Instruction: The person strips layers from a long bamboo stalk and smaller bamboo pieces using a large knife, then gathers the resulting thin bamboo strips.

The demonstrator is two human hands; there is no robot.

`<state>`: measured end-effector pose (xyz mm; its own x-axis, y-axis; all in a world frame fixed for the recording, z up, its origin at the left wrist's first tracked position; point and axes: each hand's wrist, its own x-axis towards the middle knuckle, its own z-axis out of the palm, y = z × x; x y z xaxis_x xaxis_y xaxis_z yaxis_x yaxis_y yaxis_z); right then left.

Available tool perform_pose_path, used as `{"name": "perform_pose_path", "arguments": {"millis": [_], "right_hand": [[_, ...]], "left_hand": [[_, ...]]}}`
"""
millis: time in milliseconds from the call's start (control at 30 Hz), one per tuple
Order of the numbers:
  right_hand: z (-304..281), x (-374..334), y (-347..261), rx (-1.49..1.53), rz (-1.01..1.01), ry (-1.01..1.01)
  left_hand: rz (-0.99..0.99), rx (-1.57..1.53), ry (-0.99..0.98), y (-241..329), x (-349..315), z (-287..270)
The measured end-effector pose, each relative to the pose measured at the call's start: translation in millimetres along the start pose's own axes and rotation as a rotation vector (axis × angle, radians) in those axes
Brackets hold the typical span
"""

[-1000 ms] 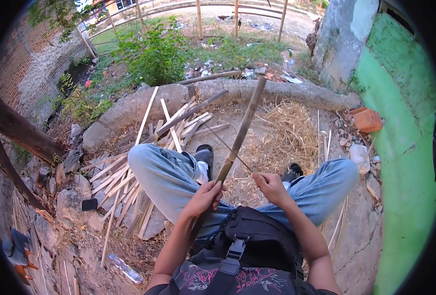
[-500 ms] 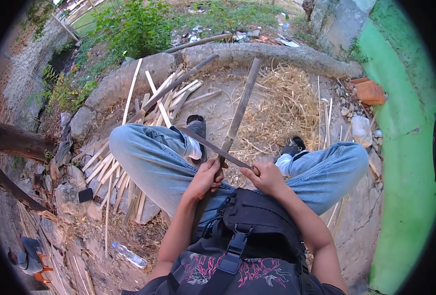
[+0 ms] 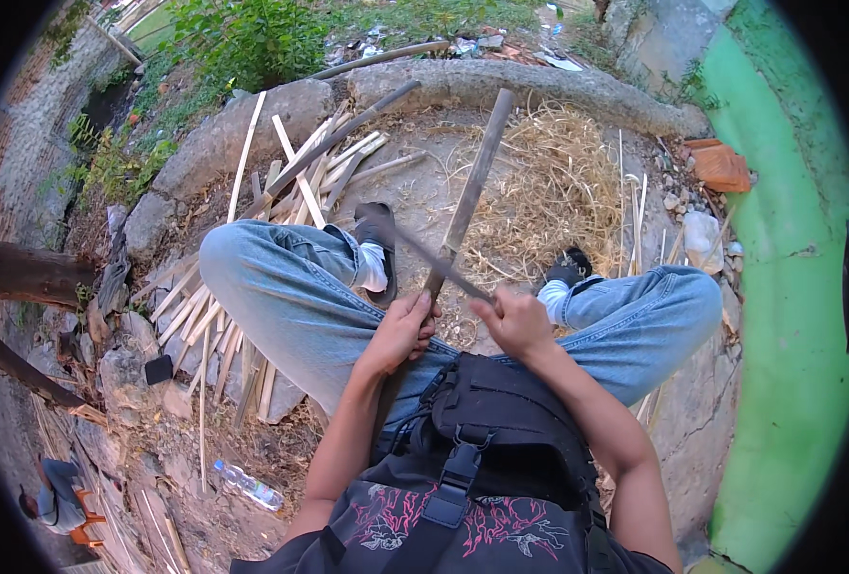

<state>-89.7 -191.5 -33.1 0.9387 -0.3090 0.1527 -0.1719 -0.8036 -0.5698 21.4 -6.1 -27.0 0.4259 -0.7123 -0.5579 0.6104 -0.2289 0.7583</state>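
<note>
My left hand (image 3: 403,333) is wrapped round a long, flat, dark brown wooden stick (image 3: 472,191) that slants up and away between my knees. The stick's near end runs down past my wrist, beside the black bag. In my closed right hand (image 3: 515,323) is a long, narrow, dark blade (image 3: 434,260), pointing up to the left. It crosses the stick just above my left hand and is smeared by motion, so I cannot tell whether the two touch. The blade's handle is hidden in my fist.
Pale split sticks (image 3: 219,316) lie piled by my left leg. Curly straw-coloured shavings (image 3: 549,201) cover the ground ahead, before a low stone kerb (image 3: 529,84). A green wall (image 3: 778,364) stands at right. A plastic bottle (image 3: 248,486) lies lower left; a person (image 3: 56,497) sits farther off.
My right hand has shifted slightly up and right, and the blade's tip has swung up and to the right. My left hand keeps its hold on the stick.
</note>
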Motion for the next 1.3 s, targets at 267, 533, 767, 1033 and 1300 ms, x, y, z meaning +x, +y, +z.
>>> {"name": "perform_pose_path", "arguments": {"millis": [267, 533, 767, 1033, 1300], "right_hand": [[7, 3, 1, 0.009, 0.023, 0.062], [4, 14, 5, 0.106, 0.242, 0.121], [8, 2, 1, 0.051, -0.01, 0.01], [-4, 12, 21, 0.111, 0.043, 0.131], [-8, 12, 17, 0.141, 0.243, 0.086]], "left_hand": [[-0.051, -0.053, -0.076, 6, 1, 0], [-0.022, -0.084, -0.091, 4, -3, -1], [-0.012, 0.013, -0.052, 6, -6, 3], [-0.064, 0.009, -0.202, 5, -11, -2], [-0.025, -0.127, -0.102, -2, -7, 2]]}}
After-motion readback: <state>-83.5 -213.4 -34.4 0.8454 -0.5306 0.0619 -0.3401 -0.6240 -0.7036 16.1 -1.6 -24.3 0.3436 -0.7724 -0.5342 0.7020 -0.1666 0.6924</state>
